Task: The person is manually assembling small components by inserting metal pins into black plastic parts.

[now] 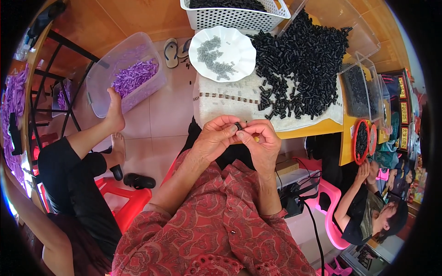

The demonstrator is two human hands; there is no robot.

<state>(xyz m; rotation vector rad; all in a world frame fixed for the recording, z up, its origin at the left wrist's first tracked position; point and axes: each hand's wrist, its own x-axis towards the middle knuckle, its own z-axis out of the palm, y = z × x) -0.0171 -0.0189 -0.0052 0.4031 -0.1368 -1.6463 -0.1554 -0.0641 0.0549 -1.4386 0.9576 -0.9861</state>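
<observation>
A small black ribbed plastic piece (pixel 238 125) is pinched between the thumb and forefinger of my left hand (pixel 212 136). My right hand (pixel 263 141) meets it at the fingertips, its thumb and forefinger pressed together beside the piece. Whatever the right fingertips grip is too small and covered to make out. Just beyond my hands lies a pale cloth (pixel 225 108) on the table. A large heap of short black plastic tubes (pixel 304 64) spreads over its right side. On the left a white scalloped plate (pixel 246 54) holds many small clear pieces (pixel 212 55).
A white perforated basket (pixel 235 20) of black parts stands behind the plate. Clear bins (pixel 363 92) and a red-rimmed tray (pixel 360 142) line the right. A person sits at each side, on a red stool (pixel 126 202) and a pink chair (pixel 331 216). Purple pieces fill a floor tub (pixel 99 92).
</observation>
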